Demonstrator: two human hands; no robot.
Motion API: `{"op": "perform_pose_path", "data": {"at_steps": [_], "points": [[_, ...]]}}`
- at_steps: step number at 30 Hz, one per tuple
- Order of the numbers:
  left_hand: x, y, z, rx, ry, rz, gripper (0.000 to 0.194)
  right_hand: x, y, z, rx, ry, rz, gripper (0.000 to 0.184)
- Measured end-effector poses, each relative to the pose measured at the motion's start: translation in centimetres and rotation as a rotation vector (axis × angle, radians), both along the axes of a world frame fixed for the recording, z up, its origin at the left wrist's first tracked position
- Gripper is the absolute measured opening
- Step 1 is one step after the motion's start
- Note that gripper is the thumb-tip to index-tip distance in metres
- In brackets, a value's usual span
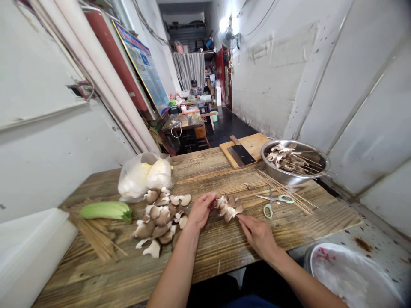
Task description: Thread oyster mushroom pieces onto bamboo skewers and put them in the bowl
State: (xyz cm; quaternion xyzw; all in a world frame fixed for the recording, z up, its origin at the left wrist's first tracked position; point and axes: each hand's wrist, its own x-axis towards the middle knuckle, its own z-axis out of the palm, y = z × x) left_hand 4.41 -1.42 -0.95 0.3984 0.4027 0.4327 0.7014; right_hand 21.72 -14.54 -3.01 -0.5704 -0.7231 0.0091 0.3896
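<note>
Over the middle of the table, a cluster of brown-grey oyster mushrooms [230, 207] is bunched together between my two hands. My left hand [201, 210] pinches the left end of the bunch with closed fingers. At its right end, my right hand [259, 234] is closed; the skewer it grips is mostly hidden by fingers and mushrooms. A loose pile of oyster mushrooms [162, 218] lies left of my left forearm. Scissors [271, 199] with pale green handles lie beyond my right hand, beside several bare wooden skewers [292, 194]. One small mushroom piece [249, 186] lies near them.
A steel bowl [268, 169] of skewered mushrooms stands back right, next to a cutting board [255, 141] with a cleaver [240, 154]. Leftward are a bagged vegetable [144, 175], a green gourd [104, 210] and bundled skewers [96, 239]. A lined bin [349, 273] stands at lower right.
</note>
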Motion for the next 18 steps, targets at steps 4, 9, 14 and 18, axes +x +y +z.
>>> {"op": "perform_pose_path", "data": {"at_steps": [4, 9, 14, 18], "points": [[1.3, 0.3, 0.1, 0.192, 0.218, 0.184, 0.02, 2.2, -1.6, 0.2, 0.067, 0.014, -0.087, 0.028], [6.9, 1.0, 0.5, 0.524, 0.481, 0.004, 0.008, 6.3, -4.0, -0.4, 0.143, 0.0, -0.246, 0.025], [13.3, 2.0, 0.0, 0.51, 0.947, 0.011, 0.032, 8.7, -5.0, -1.2, 0.157, -0.029, -0.331, 0.024], [16.1, 2.7, -0.9, 0.431, 1.008, 0.027, 0.03, 9.2, -5.1, -1.4, 0.115, -0.019, -0.345, 0.025]]}}
